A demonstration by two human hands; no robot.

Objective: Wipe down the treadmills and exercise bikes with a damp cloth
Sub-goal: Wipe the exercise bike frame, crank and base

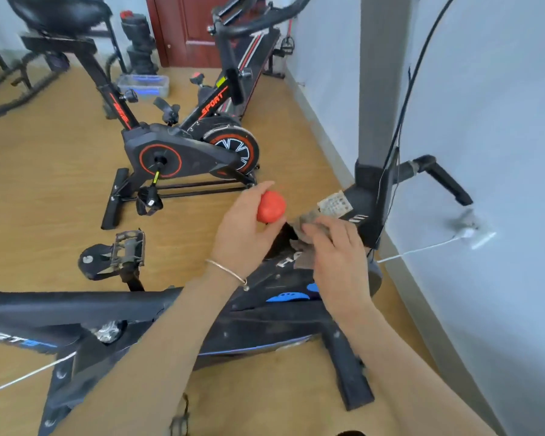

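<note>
while left hand (pixel 243 234) grips red knob (pixel 271 206), right hand (pixel 337 256) holds cloth (pixel 332 204) on bike (pixel 265 325) above wooden floor (pixel 44 184).

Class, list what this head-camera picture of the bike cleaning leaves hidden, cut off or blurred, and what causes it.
All in the head view:
- Most of the cloth lies under the right hand, so its grip is hidden.
- Lettering on the near bike: partly covered by the cloth.
- Far bike handlebar: cut off by the top edge.
- Wall plug: blurred.
</note>
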